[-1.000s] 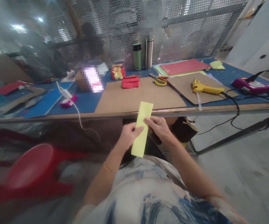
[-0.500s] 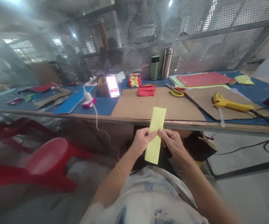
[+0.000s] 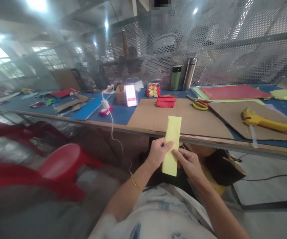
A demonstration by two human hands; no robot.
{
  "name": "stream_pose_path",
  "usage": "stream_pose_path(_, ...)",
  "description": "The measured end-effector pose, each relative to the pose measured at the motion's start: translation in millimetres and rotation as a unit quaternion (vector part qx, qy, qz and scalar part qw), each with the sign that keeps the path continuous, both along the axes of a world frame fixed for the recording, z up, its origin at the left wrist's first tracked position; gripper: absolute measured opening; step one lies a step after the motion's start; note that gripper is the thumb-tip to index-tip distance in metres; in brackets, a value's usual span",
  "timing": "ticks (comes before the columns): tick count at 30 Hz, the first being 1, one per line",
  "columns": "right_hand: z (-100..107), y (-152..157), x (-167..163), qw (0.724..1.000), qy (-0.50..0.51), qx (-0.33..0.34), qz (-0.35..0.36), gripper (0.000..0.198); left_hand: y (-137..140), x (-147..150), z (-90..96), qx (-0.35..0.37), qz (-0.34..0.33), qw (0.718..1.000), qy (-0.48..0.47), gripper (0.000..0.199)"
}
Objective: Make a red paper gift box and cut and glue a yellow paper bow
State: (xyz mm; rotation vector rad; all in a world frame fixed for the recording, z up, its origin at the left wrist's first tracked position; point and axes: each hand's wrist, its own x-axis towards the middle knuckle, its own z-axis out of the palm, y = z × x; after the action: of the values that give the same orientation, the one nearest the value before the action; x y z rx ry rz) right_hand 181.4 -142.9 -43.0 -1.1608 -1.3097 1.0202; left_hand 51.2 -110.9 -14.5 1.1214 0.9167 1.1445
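A long strip of yellow folded paper [image 3: 173, 132] stands nearly upright in front of the table edge, held over my lap. My left hand [image 3: 158, 151] grips its left edge, thumb across the front and fingers behind. On the right edge, my right hand [image 3: 187, 161] pinches the paper with thumb and forefinger, a little lower than the left thumb. Parts of the fingers behind the paper are hidden. Beyond it, a brown cardboard sheet [image 3: 148, 116] covers the table front, with a red folded paper piece [image 3: 166, 101] lying on it.
Yellow-handled scissors [image 3: 199, 105] and a yellow glue gun [image 3: 267, 122] lie to the right. Behind stand a green bottle [image 3: 176, 78] and a steel flask [image 3: 190, 74]. Red and green paper sheets [image 3: 235, 92] are stacked at back right. A red stool [image 3: 61, 162] is at left.
The camera view has turned slightly left, so everything appears shifted right. My right thumb sits a little lower on the yellow paper; both hands still hold it.
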Motion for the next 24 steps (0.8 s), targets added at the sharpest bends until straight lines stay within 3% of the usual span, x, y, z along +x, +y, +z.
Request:
stream_pose_path(7,-6.4,-2.4,-2.8,0.999,-0.022,0.042,-0.012,0.066,2.4,2.0,0.2,0.017,0.025,1.000,-0.003,0.033)
stream_pose_path(14,-13.1,-3.4,-3.8,0.999,-0.039,0.011,0.010,0.069,5.9,-1.2,0.3,0.035,0.050,0.998,0.017,0.036)
stream_pose_path(24,-6.8,-10.8,-5.1,0.995,-0.079,0.047,0.038,0.065,4.7,-5.6,-0.6,0.024,0.055,0.998,0.026,0.037)
